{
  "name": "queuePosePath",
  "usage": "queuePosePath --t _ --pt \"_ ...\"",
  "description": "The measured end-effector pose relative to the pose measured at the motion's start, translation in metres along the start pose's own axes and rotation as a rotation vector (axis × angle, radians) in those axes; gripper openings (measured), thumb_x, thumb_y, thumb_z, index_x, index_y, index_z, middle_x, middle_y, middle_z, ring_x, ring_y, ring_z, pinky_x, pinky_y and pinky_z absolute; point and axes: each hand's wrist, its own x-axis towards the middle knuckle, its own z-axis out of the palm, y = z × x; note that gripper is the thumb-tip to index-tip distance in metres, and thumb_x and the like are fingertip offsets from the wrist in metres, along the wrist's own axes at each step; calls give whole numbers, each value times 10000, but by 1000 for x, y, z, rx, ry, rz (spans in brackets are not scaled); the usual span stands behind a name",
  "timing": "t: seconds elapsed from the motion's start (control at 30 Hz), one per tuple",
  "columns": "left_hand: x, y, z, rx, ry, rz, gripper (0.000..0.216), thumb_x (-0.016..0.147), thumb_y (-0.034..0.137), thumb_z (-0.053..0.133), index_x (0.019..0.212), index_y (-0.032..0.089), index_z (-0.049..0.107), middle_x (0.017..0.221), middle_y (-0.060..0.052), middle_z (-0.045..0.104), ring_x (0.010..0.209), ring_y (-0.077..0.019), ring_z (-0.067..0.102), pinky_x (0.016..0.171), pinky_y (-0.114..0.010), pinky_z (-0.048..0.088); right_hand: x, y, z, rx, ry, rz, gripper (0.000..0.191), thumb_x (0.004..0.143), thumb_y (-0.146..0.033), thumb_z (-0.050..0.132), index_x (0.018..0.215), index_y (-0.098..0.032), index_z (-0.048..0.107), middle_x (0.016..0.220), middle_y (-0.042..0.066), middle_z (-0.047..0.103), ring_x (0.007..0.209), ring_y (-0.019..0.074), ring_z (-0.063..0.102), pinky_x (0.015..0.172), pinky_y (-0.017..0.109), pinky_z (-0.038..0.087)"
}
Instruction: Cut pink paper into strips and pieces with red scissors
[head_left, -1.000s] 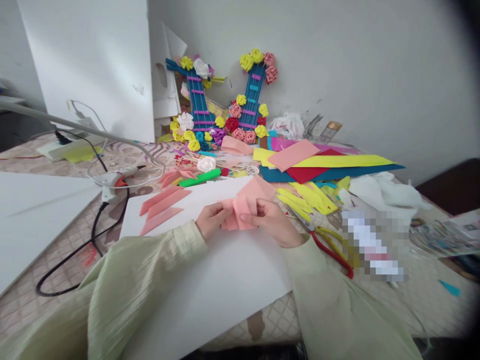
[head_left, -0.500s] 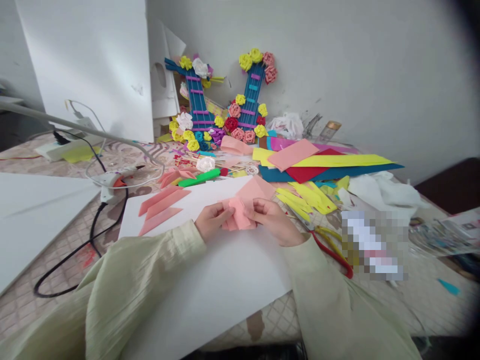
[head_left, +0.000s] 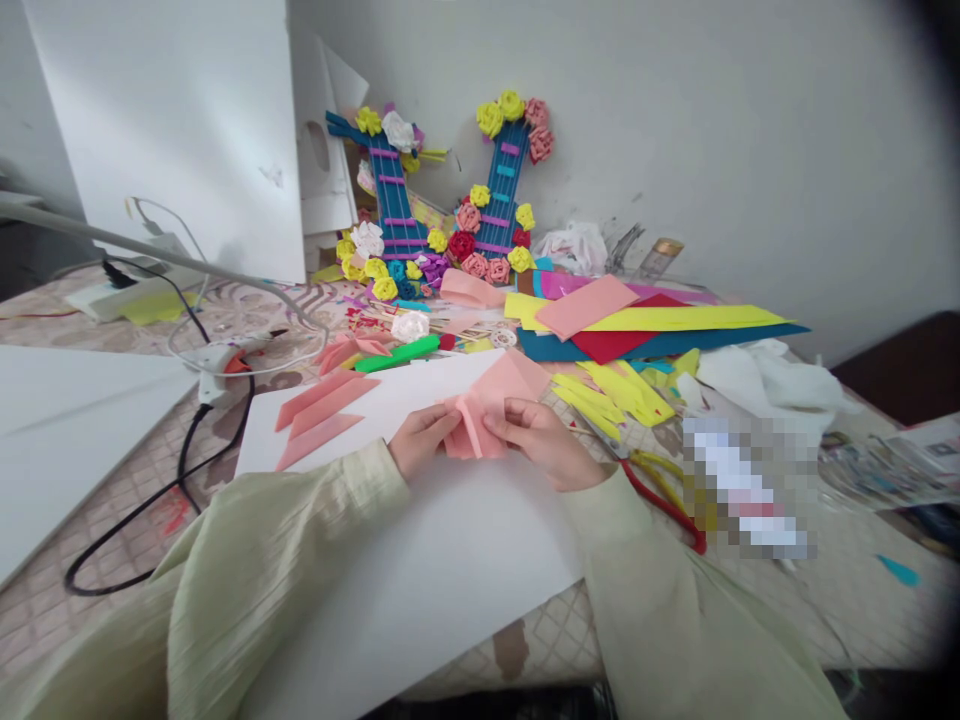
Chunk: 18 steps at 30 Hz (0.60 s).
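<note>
Above a white board (head_left: 450,560), both hands pinch one folded piece of pink crepe paper (head_left: 472,432). My left hand (head_left: 422,440) grips its left edge between thumb and fingers. On the opposite side my right hand (head_left: 546,440) does the same, thumb on top. A raised fold runs down the middle of the paper, between the two thumbs. Behind it lies a flat pink sheet (head_left: 514,378). Pink strips (head_left: 322,420) rest on the board left of my hands. To the right, scissors with red and yellow handles (head_left: 652,490) lie on the patterned tablecloth.
Two blue guitar-neck shapes covered in paper flowers (head_left: 502,190) lean at the back. Yellow strips (head_left: 615,390), a green marker-like stick (head_left: 397,353) and long coloured paper sheets (head_left: 675,320) lie ahead. A power strip (head_left: 221,370) with a black cable sits at left.
The paper between my hands has shifted: its broad front bulge is now a narrow raised fold, with more flat surface showing on either side. Both hands stay in nearly the same place.
</note>
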Motion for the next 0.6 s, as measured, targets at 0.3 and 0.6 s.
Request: queuePosePath --t 0.3,0.6 --pt "-3 4 -1 32 -16 -7 374 592 494 675 645 131 602 568 -14 560 573 -163 531 534 -279 416 -2 -5 5 -47 44 -47 240 630 -362 720 641 -183 560 629 -43 531 595 106 494 546 223 370" --pt "0 -2 -3 81 -16 -5 298 636 431 633 636 133 610 547 8 533 534 -131 483 526 -261 393 0 -1 1 -55 19 -53 215 633 -339 714 714 -179 598 728 -12 605 705 135 546 637 243 410"
